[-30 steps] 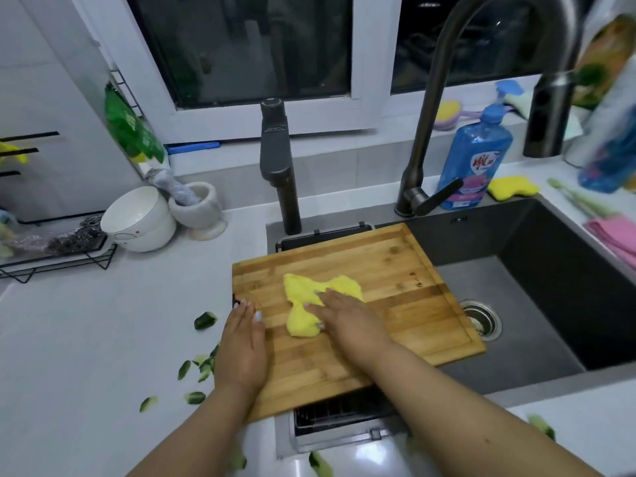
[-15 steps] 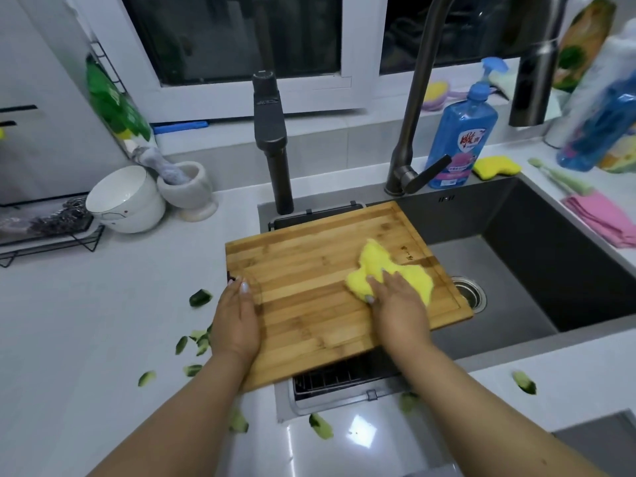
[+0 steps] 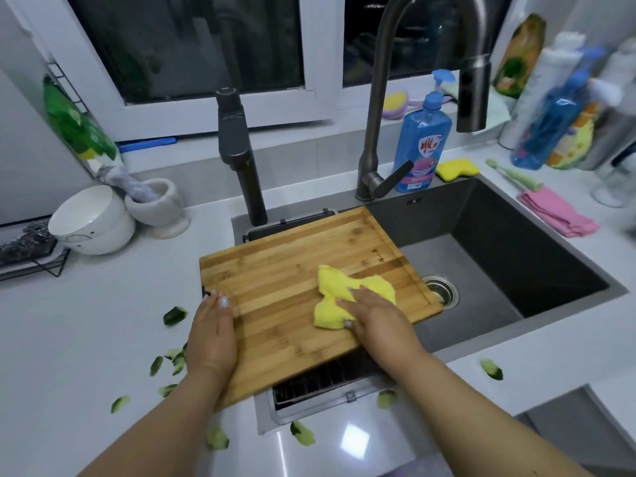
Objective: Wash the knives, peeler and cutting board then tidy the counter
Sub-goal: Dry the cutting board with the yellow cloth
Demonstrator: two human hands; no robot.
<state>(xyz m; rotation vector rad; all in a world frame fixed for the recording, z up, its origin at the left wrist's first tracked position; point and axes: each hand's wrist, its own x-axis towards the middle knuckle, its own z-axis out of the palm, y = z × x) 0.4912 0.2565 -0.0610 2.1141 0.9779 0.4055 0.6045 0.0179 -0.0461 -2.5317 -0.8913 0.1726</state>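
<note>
A wooden cutting board (image 3: 285, 270) lies across the left end of the dark sink (image 3: 516, 266), over a black drain rack. My left hand (image 3: 213, 335) rests flat on the board's left edge, fingers straight. My right hand (image 3: 375, 316) presses a crumpled yellow cloth (image 3: 340, 294) onto the board's right half, fingers spread over it. No knife or peeler shows in the head view.
Green cucumber peels (image 3: 172, 363) lie scattered on the white counter left of and in front of the board. A white bowl (image 3: 89, 222) and mortar (image 3: 158, 208) stand at the back left. Blue soap bottle (image 3: 421, 139), yellow sponge (image 3: 456, 170), tall faucet (image 3: 375, 132) and pink cloth (image 3: 557, 215) sit around the sink.
My right hand swept the yellow cloth from the board's left-middle to its right side, then drew it slightly back towards me. My left hand stayed on the left edge.
</note>
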